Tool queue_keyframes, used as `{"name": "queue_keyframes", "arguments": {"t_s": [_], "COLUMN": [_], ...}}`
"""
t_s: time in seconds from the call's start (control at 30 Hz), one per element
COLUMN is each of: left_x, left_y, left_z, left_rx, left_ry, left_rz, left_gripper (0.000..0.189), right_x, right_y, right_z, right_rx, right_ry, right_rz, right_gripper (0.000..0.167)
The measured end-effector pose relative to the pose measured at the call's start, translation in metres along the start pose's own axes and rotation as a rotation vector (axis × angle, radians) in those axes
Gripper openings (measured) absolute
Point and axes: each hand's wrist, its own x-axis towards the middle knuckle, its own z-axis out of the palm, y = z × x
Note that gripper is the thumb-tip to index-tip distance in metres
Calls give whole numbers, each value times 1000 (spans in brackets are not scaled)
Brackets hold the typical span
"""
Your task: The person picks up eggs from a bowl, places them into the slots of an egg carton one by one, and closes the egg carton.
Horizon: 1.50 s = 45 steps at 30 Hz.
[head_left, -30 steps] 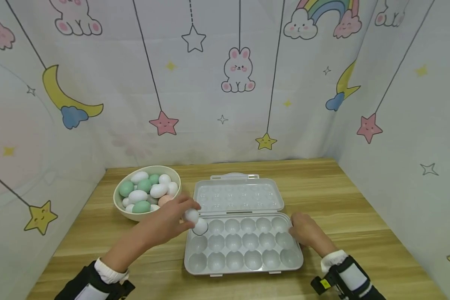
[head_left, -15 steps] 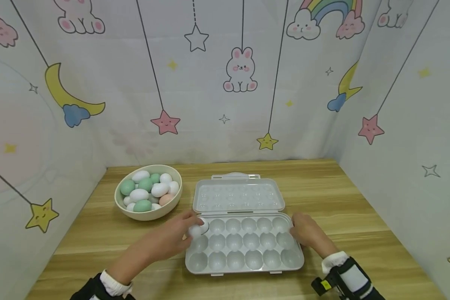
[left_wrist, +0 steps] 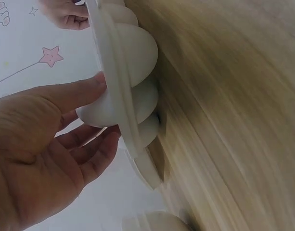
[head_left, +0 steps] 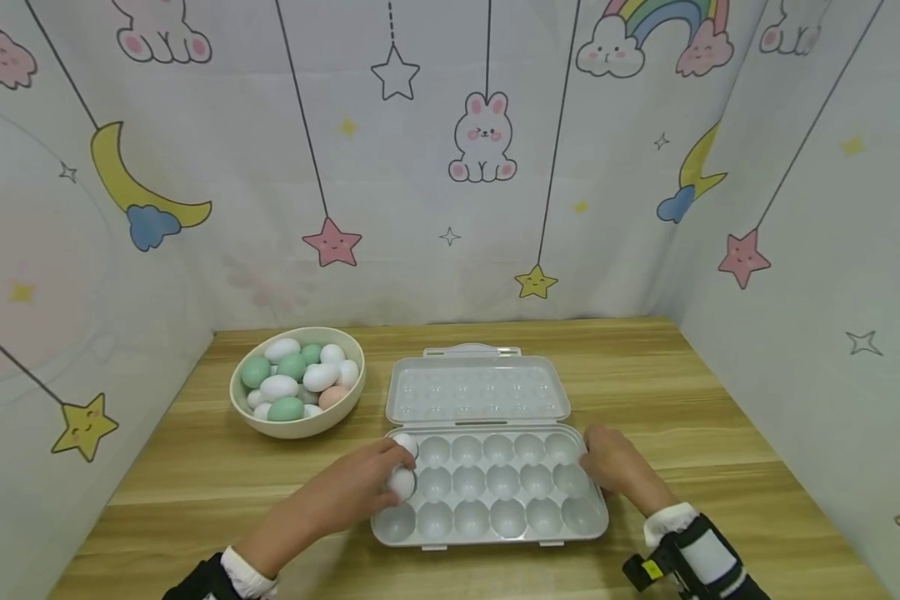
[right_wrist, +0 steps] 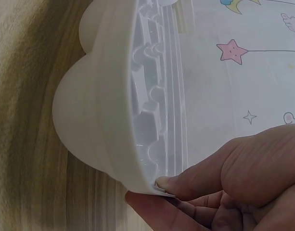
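An egg tray (head_left: 487, 542) of translucent plastic lies with its lid (head_left: 478, 392) folded back. My left hand (head_left: 352, 493) holds a white egg (head_left: 402, 483) between thumb and fingers at the leftmost cup of the middle row. In the left wrist view, this egg (left_wrist: 96, 114) sits partly below the tray's rim, fingers still around it. Another white egg (head_left: 406, 444) stands in the back-left cup, partly covered by the fingers. At the tray's right end, my right hand (head_left: 617, 467) pinches the rim, thumb on top, as the right wrist view shows.
A cream bowl (head_left: 297, 430) of white, green and pinkish eggs stands at the back left of the wooden table (head_left: 682, 400). Fabric walls (head_left: 390, 183) printed with rabbits and stars rise behind and at both sides.
My left hand has brought the egg from beside the back-left cup forward and down into the middle row's leftmost cup. The right hand keeps its grip on the tray.
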Motion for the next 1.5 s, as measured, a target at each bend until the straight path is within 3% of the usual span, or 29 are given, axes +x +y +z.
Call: {"name": "queue_keyframes", "arguments": {"t_s": [0.23,0.53,1.5], "left_x": [0,-2,0], "left_y": [-4,-4,-5], "left_z": [8,10,13], "left_rx": [64,46,78], "left_ry": [30,32,40], "left_rz": [-23,-28,-11], "left_gripper": [35,34,32], "right_x": [0,-1,-3], "right_y": [1,0,-7], "right_z": [0,0,-6], "right_rx": [17,12,47], "right_ry": [11,20,-6], "right_rz": [-16,-26,68], "right_gripper": [12,13,11]}}
